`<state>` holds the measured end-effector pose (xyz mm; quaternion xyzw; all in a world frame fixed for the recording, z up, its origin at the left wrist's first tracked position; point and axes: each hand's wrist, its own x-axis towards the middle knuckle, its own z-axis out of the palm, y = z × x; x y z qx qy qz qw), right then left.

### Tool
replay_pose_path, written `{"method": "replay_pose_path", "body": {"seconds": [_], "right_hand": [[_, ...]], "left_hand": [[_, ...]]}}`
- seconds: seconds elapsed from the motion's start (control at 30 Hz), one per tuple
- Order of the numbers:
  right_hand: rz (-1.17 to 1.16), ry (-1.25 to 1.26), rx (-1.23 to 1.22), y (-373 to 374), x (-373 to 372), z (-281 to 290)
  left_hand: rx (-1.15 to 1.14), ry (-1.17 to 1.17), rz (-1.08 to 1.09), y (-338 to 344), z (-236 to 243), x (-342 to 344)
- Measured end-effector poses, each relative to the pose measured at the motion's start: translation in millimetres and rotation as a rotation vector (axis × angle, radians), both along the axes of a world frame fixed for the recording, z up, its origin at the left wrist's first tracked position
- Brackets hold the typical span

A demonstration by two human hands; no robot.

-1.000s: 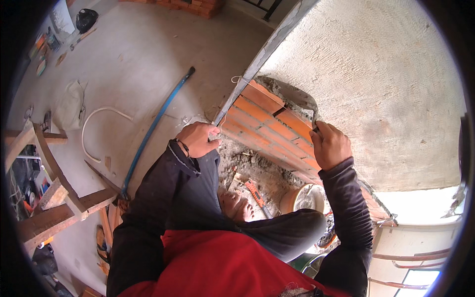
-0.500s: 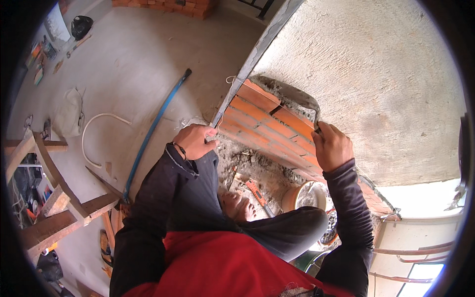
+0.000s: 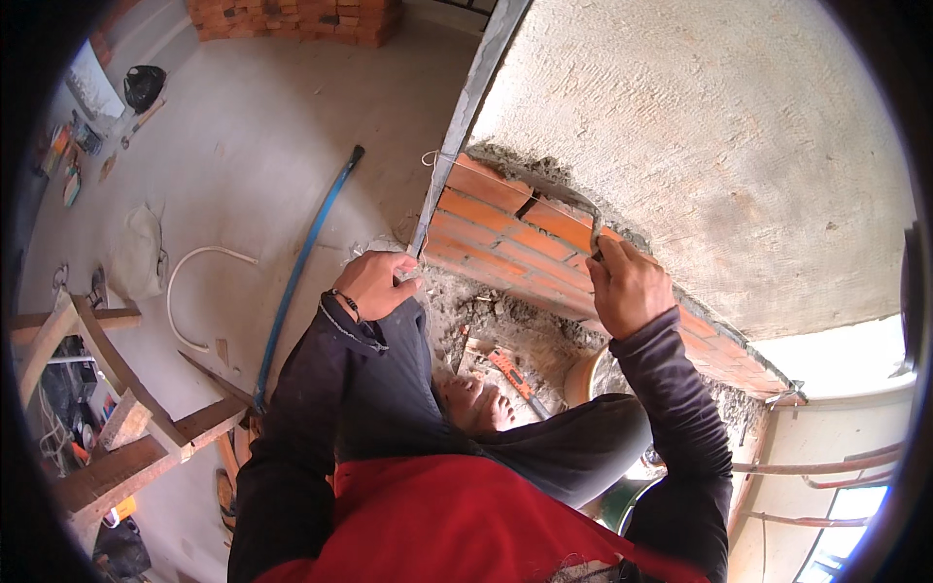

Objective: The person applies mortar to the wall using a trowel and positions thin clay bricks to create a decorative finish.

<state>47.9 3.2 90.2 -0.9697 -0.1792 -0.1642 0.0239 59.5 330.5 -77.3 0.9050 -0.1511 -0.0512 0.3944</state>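
Your right hand: held a trowel at the brick wall. Your left hand: hung near the grey post. Blue hose: lay on floor.

In my right hand I grip a grey metal trowel, its narrow-looking blade pointing forward and left along the top of the low orange brick wall, beside lumpy grey mortar; a thin white string stretches straight over the upper bricks
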Motion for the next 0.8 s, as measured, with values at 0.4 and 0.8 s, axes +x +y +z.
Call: {"method": "replay_pose_path", "body": {"seconds": [0.4, 0.8], "right_hand": [[-0.043, -0.182, 0.105, -25.1, -4.8, -22.9], [-0.150, 0.081, 0.098, -84.9, -16.3, -3.9]], "left_hand": [[-0.013, 0.034, -0.014, 0.9, 1.7, 1.6], [-0.023, 0.049, -0.023, -1.3, -3.5, 3.9]]}}
